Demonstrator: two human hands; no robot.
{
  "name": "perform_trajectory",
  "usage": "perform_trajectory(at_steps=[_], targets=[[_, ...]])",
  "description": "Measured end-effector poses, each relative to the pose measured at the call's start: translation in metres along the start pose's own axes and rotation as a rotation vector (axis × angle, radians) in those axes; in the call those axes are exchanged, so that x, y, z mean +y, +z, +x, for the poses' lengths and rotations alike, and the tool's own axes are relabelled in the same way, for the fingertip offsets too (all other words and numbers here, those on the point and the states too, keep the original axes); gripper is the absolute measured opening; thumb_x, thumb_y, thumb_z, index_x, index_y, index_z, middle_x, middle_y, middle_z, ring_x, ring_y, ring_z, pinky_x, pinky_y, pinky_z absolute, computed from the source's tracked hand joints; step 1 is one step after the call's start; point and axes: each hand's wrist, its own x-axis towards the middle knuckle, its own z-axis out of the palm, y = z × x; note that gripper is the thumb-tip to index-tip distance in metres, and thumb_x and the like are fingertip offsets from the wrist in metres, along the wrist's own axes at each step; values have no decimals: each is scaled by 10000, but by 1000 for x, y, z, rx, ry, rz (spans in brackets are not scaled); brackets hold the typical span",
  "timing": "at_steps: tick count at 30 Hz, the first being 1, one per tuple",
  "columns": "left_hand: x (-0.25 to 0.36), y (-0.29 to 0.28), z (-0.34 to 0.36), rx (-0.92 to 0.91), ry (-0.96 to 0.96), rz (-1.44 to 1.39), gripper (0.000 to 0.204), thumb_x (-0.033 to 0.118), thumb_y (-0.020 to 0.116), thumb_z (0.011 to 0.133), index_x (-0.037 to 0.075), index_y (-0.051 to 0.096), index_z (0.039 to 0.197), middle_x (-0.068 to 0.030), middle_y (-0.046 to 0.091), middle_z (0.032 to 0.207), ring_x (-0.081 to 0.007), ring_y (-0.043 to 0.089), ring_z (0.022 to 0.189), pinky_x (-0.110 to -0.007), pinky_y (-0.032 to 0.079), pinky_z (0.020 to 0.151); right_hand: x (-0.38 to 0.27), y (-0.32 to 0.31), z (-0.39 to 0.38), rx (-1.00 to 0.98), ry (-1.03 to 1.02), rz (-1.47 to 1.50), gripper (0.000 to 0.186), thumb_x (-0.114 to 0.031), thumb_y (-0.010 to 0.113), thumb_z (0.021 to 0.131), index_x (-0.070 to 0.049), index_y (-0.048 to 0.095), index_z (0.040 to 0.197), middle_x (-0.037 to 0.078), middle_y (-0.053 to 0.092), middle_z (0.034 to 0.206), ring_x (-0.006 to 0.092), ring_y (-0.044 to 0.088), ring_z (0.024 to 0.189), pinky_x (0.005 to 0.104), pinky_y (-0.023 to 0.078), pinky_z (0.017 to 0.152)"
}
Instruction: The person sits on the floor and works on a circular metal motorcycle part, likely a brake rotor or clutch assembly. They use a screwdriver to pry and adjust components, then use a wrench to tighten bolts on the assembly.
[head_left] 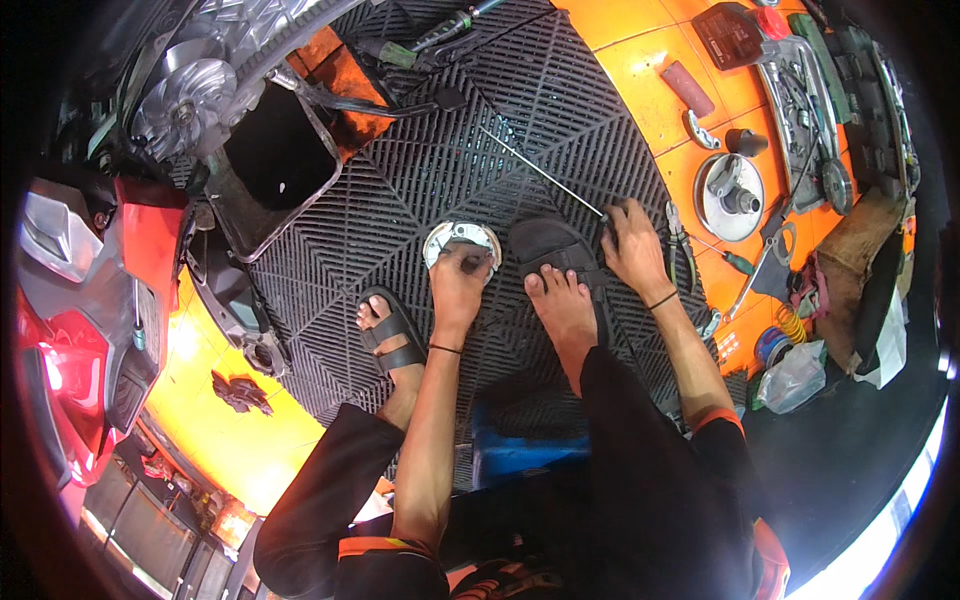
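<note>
My left hand (459,292) reaches down onto a round silver clutch assembly (463,233) lying on the black ribbed mat, its fingers closed around the dark centre. The fingers hide much of the middle of that part. To the right, my right hand (635,252) is wrapped around the dark handle of a long screwdriver (545,172). The screwdriver's thin metal shaft slants away toward the far left, apart from the clutch assembly. Between the two hands is my sandalled foot (565,310), with the sandal's dark front close to the clutch assembly.
Pliers (682,250) lie right of my right hand. Beyond are a silver pulley with a shaft (730,195), a curved shoe (700,130), a green-handled screwdriver (738,262) and a dark bottle (728,38). A red motorbike (80,345) and an exposed finned fan (185,112) stand left.
</note>
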Motion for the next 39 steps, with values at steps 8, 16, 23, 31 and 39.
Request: perform_trajectory(at_steps=[8, 16, 23, 31, 39], targets=[[9, 2, 0, 4, -62, -119, 155, 16, 791, 841, -31, 739, 979, -146, 780, 929, -176, 757, 835, -312, 579, 755, -27, -43, -48, -41, 167, 294, 375, -112, 711, 890, 36, 659, 1231, 239, 722, 1115, 423, 701, 1017, 438, 555, 890], [19, 22, 10, 189, -172, -216, 206, 69, 809, 855, -63, 745, 1000, -141, 788, 963, -172, 750, 905, -303, 577, 831, -37, -71, -105, -222, 188, 245, 288, -109, 720, 898, -27, 732, 1173, 180, 736, 977, 344, 717, 836, 401, 558, 741], [18, 27, 13, 262, -106, -227, 201, 69, 792, 875, -71, 752, 1014, -136, 788, 907, -163, 759, 825, -292, 591, 765, -41, -59, -101, -193, 146, 261, 295, -113, 724, 895, -48, 735, 1182, 143, 700, 874, 299, 650, 646, 377, 512, 595], [17, 21, 14, 225, -42, -91, 157, 71, 806, 836, -21, 755, 953, -165, 775, 892, -240, 771, 809, -339, 577, 760, -46, -61, -86, -286, 140, 190, 305, -113, 722, 892, -47, 732, 1190, 147, 710, 900, 312, 678, 695, 395, 537, 656], [15, 17, 16, 265, 71, 2, 149, 92, 805, 807, 0, 771, 920, -190, 756, 892, -336, 746, 853, -395, 557, 782, -41, -61, -81, -273, 156, 309, 253, -100, 730, 881, -8, 752, 1116, 184, 763, 1063, 341, 750, 921, 400, 579, 813]])
